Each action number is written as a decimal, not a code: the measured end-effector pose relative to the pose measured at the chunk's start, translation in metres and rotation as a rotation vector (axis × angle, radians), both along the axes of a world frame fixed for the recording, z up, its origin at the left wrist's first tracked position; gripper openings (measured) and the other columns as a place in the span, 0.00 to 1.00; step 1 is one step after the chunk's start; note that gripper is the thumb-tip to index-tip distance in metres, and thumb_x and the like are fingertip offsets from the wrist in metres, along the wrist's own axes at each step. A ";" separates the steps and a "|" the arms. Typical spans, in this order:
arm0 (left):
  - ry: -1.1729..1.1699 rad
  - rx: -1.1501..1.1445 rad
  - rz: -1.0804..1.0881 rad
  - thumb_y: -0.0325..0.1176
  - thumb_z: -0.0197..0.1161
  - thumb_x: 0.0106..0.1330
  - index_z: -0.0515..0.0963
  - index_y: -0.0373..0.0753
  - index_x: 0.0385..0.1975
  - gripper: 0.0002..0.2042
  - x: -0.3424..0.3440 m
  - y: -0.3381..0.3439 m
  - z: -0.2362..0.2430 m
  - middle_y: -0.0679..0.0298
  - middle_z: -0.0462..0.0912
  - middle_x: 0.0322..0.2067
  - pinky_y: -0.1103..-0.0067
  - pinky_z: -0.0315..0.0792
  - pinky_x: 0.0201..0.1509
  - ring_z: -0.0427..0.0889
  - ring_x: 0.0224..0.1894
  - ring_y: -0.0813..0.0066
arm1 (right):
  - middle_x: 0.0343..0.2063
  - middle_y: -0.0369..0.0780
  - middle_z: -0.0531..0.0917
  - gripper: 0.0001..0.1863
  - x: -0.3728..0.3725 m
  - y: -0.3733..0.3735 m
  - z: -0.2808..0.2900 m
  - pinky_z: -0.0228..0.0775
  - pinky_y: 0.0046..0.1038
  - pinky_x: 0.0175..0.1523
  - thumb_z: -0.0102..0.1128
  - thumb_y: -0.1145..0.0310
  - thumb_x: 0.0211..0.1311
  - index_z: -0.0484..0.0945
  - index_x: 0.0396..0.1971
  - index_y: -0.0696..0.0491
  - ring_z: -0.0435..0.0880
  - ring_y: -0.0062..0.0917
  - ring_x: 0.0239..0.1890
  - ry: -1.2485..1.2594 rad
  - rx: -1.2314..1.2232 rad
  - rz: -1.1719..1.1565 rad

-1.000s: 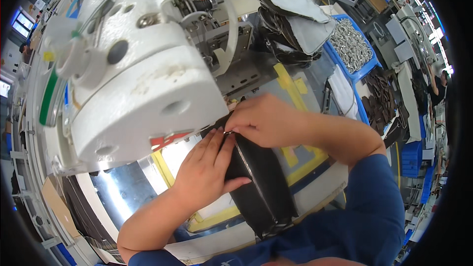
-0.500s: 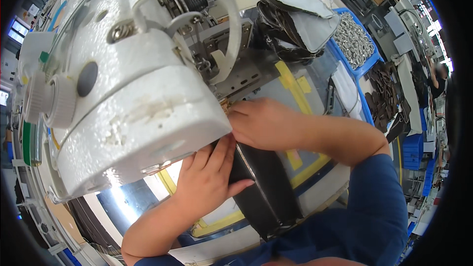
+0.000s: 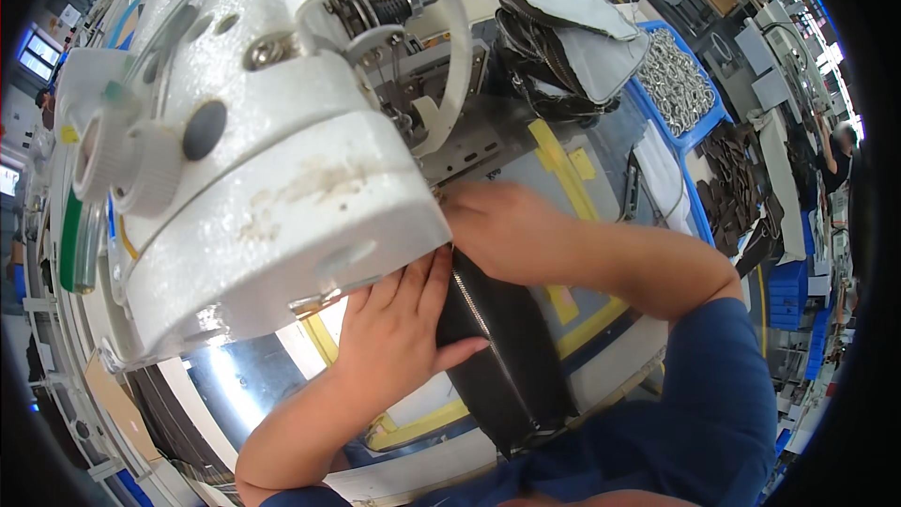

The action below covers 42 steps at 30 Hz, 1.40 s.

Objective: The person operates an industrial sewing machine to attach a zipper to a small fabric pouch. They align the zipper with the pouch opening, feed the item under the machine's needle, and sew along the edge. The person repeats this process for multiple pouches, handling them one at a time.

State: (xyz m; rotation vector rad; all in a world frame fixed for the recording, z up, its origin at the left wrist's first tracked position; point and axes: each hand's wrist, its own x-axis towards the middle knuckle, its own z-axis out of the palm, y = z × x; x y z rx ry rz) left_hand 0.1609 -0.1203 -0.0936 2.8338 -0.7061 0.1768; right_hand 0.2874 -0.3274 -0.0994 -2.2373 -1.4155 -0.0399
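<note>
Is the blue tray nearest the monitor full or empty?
Full: silver metal pieces are heaped across the blue tray, hiding its bottom.

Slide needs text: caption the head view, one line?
Left grip on a black zippered piece, right grip at its far end, beside a white machine.

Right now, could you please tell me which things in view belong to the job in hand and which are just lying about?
Seemingly in use: left hand, right hand, zipped fabric, machine.

Apparently lying about: metal rings, blue tray, brown pieces, grey stack.
</note>
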 end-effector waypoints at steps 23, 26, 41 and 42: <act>0.090 -0.288 -0.006 0.56 0.83 0.46 0.78 0.31 0.65 0.47 0.009 0.006 -0.003 0.50 0.78 0.68 0.66 0.69 0.64 0.79 0.56 0.55 | 0.41 0.40 0.83 0.15 -0.010 -0.010 0.001 0.80 0.36 0.53 0.61 0.68 0.62 0.83 0.46 0.58 0.87 0.33 0.45 -0.129 -0.037 0.017; 0.074 -0.284 -0.011 0.55 0.83 0.47 0.78 0.31 0.64 0.46 0.006 0.006 -0.002 0.50 0.78 0.67 0.65 0.70 0.64 0.80 0.56 0.54 | 0.41 0.39 0.83 0.13 -0.009 -0.009 0.003 0.79 0.35 0.53 0.61 0.68 0.62 0.83 0.44 0.57 0.87 0.32 0.45 -0.150 -0.053 0.016; 0.192 -0.431 -0.008 0.51 0.82 0.51 0.81 0.29 0.61 0.40 0.013 0.014 0.004 0.46 0.82 0.63 0.61 0.73 0.65 0.84 0.58 0.48 | 0.38 0.37 0.84 0.11 -0.013 -0.004 0.003 0.76 0.34 0.57 0.61 0.68 0.61 0.85 0.41 0.54 0.86 0.31 0.47 -0.164 -0.082 -0.012; 0.195 -0.449 -0.002 0.51 0.83 0.50 0.81 0.29 0.60 0.40 0.012 0.013 0.003 0.46 0.82 0.64 0.62 0.73 0.64 0.84 0.57 0.48 | 0.38 0.37 0.84 0.11 -0.014 -0.004 0.003 0.76 0.34 0.56 0.60 0.68 0.61 0.85 0.41 0.54 0.86 0.31 0.47 -0.174 -0.099 -0.015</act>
